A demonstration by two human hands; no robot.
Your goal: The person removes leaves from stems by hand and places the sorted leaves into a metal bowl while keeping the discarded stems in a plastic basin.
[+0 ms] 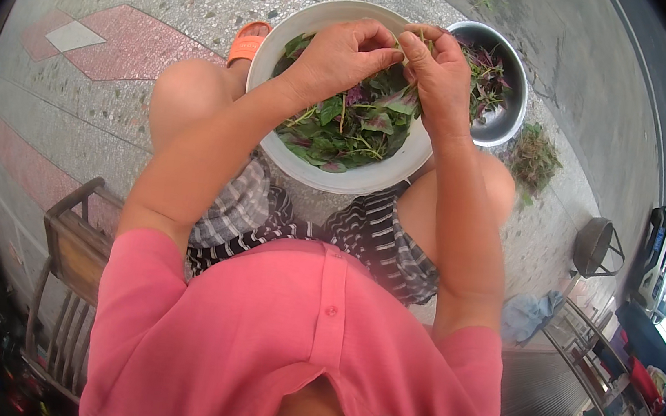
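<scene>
Both hands are raised over a large whitish plastic basin (336, 182) between my knees. Leafy greens with purple-centred leaves, like red amaranth (322, 139), lie in it. My right hand (437, 75) is closed on a sprig of amaranth (400, 102), whose leaves hang below the fingers over the basin's rim. My left hand (350, 56) has thumb and forefinger pinched together beside the sprig's stems; a thin stem seems to be between them. A steel bowl (494, 131) holding more purple-green sprigs (486, 77) stands beyond my right hand, partly hidden by it.
A heap of stems and roots (532, 160) lies on the speckled stone floor, right of the steel bowl. Farther right are a round metal container (592, 247) and a light blue cloth (527, 313) by a metal frame. A wooden chair (73, 240) stands at the left.
</scene>
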